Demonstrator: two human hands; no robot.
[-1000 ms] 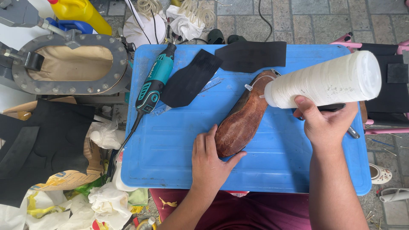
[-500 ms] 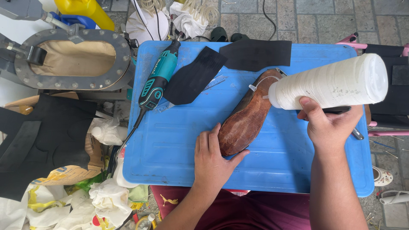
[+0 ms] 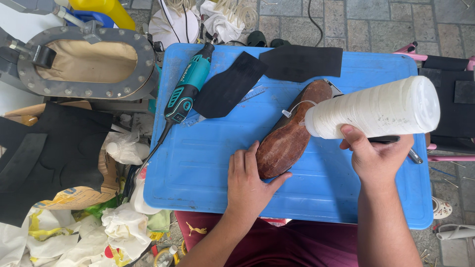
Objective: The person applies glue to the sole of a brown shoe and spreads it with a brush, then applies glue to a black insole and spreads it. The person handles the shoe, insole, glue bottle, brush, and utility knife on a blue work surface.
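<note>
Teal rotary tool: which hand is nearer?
Left. The left hand rests on the brown shoe sole, right of and below the teal rotary tool. The right hand holds the white bottle, farther right.

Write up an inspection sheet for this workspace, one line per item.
Surface: blue plastic board across the person's lap, scuffed.
Job's things: brown shoe sole lying flat on the board; white squeeze bottle tipped sideways, nozzle at the sole.
Clutter: two black cut sheets at the board's top; crumpled bags and rags at left.
Hands: left hand pressing the sole's near end; right hand gripping the bottle.
Cables: teal rotary tool with its black cord running off the board's left edge.
Surroundings: paved stone floor; grey bolted oval frame at upper left.
</note>
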